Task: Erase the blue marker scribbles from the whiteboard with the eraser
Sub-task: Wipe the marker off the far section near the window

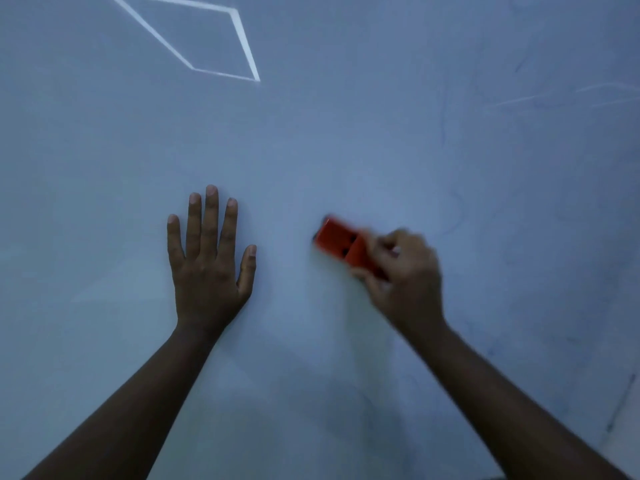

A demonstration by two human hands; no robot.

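The whiteboard point(346, 140) fills the whole view, pale and dim. My right hand point(405, 275) grips an orange eraser point(341, 242) and holds it against the board right of centre; both are motion-blurred. My left hand point(207, 258) lies flat on the board with its fingers straight and spread, to the left of the eraser. Faint blue marker traces point(453, 216) run down the board to the right of the eraser, and a darker blue stroke point(620, 403) shows near the right edge.
A bright outline of a slanted four-sided reflection point(242, 43) sits at the top left of the board. Thin pale streaks point(554, 95) cross the upper right. A dark strip at the bottom right corner marks the board's lower edge.
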